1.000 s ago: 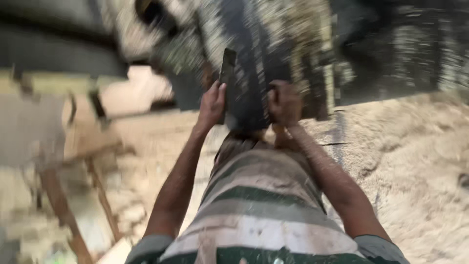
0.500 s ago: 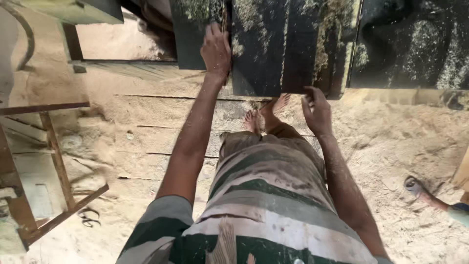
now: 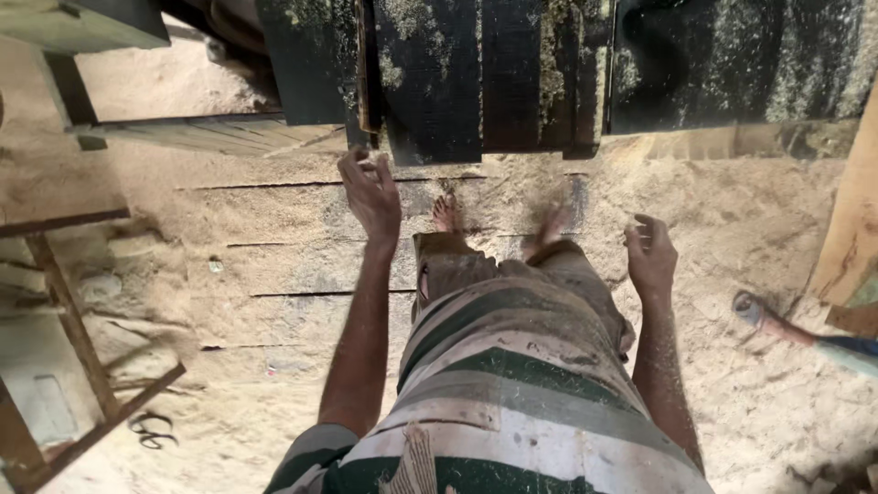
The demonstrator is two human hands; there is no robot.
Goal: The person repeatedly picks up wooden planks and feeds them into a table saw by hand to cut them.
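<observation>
My left hand (image 3: 370, 194) hangs in the air just below the near edge of a dark, sawdust-covered machine bed (image 3: 512, 73), fingers loosely curled and holding nothing. My right hand (image 3: 651, 256) is lower and to the right, beside my hip, also loose and holding nothing. Neither hand touches the machine. My bare feet (image 3: 498, 220) stand on sawdust-covered floor boards (image 3: 274, 265) in front of the machine. A striped shirt and dusty trousers fill the lower middle of the view.
A wooden frame with reddish legs (image 3: 73, 329) stands at the left. Another person's foot and lower leg (image 3: 777, 322) reach in from the right edge. An upright wooden plank (image 3: 851, 220) leans at the right. Sawdust covers the floor.
Both hands have come off the dark machine bed and dropped toward my body. The left hand was flat on its surface half a second ago; the right has fallen to hip level.
</observation>
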